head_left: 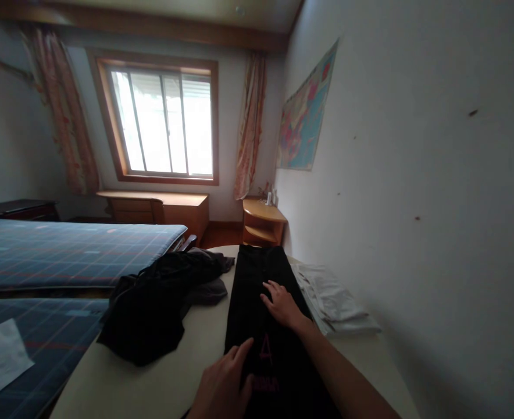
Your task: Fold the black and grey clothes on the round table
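Observation:
Black trousers point(257, 314), folded to a long narrow strip, lie lengthwise on the pale round-edged table point(204, 343) in front of me. A purple-pink triangular print with lettering shows on their near part. My right hand point(280, 304) rests on the cloth around the middle, fingers spread and palm down. Closer to me, my left hand point(227, 378) lies on the left edge of the trousers, its fingers stretched forward and its thumb apart. Neither hand grips the fabric.
Rumpled dark clothes point(161, 297) lie to the left on the table. Folded white clothes point(333, 297) are at the right by the wall point(435, 174). Beds with blue plaid mattresses point(74, 253) stand left, a sheet of paper point(4, 358) on the nearer one. A corner shelf point(263, 212) stands beyond.

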Action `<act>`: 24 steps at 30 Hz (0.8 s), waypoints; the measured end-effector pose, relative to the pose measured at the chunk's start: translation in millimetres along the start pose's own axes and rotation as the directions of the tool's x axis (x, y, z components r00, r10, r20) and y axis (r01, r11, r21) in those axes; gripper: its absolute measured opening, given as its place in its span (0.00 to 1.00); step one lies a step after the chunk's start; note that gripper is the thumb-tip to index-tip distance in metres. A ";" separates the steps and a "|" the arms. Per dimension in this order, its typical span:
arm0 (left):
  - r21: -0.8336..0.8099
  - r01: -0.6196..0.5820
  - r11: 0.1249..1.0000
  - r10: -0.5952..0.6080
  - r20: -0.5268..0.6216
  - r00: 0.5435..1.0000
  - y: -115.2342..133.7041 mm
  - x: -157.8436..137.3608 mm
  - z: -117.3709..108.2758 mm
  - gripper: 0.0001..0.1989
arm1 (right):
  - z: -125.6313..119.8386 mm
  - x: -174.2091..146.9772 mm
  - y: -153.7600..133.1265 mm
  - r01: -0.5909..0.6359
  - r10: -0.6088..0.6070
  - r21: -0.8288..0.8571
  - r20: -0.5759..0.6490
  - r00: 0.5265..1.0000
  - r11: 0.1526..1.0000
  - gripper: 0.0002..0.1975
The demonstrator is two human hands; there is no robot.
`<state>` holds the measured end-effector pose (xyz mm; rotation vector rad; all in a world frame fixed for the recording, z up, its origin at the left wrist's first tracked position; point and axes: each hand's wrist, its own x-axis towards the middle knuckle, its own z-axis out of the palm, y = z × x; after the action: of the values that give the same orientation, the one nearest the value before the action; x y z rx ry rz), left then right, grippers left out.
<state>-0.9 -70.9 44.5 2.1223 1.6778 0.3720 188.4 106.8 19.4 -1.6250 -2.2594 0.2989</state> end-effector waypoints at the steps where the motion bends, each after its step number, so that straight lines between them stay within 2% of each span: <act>1: 0.009 0.013 1.000 -0.013 -0.011 1.000 0.4 -0.9 -2.1 0.32 | -0.9 -11.5 -1.7 0.021 -0.021 0.014 0.000 1.000 1.000 0.25; 5: 0.079 0.078 0.994 -0.075 -0.036 0.997 -0.9 -5.7 -12.0 0.30 | -3.6 -65.0 -9.6 0.089 -0.093 0.067 0.057 0.994 0.994 0.27; 9: 0.146 0.089 0.985 -0.094 0.026 0.995 -0.7 -12.1 -22.1 0.30 | -8.2 -109.9 -11.9 0.114 -0.136 0.149 0.150 0.979 0.982 0.30; 12: 0.099 0.005 0.995 -0.014 0.087 0.996 7.5 -21.3 -33.5 0.32 | -12.5 -128.2 -11.0 0.145 -0.184 0.223 0.167 0.969 0.964 0.31; 15: -0.032 -0.100 0.994 0.104 0.129 0.986 20.2 -34.1 -46.9 0.39 | -15.0 -135.9 -8.4 0.168 -0.208 0.295 0.112 0.972 0.941 0.29; 17: -0.169 -0.135 0.976 0.173 0.230 0.958 25.8 -40.2 -52.2 0.41 | -16.0 -137.7 -5.5 0.198 -0.228 0.348 0.046 0.973 0.916 0.28; 18: -0.261 -0.123 0.957 0.205 0.316 0.926 26.6 -41.2 -52.8 0.39 | -16.6 -138.0 -3.7 0.218 -0.239 0.371 0.012 0.971 0.903 0.27; 20: -0.438 -0.028 0.898 0.257 0.473 0.843 23.0 -38.2 -49.3 0.33 | -18.5 -138.2 -0.6 0.254 -0.261 0.393 -0.038 0.965 0.884 0.26; 21: -0.494 0.026 0.869 0.261 0.501 0.825 18.8 -34.3 -45.8 0.29 | -19.9 -138.3 0.2 0.265 -0.267 0.386 -0.048 0.962 0.884 0.25; 22: -0.518 0.045 0.854 0.241 0.471 0.848 13.2 -29.4 -41.5 0.26 | -21.8 -138.8 0.0 0.273 -0.275 0.368 -0.047 0.960 0.889 0.25; 23: -0.507 0.018 0.862 0.203 0.376 0.904 6.5 -23.9 -36.9 0.24 | -24.2 -139.9 -1.6 0.283 -0.287 0.340 -0.040 0.957 0.897 0.24; 24: -0.459 -0.047 0.887 0.165 0.222 0.961 -0.9 -18.3 -32.2 0.21 | -27.2 -141.9 -4.9 0.298 -0.303 0.306 -0.033 0.952 0.904 0.23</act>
<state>-20.5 -83.6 73.2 1.8256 1.1923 0.4491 235.5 -29.8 24.9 -1.1031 -2.2932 0.5521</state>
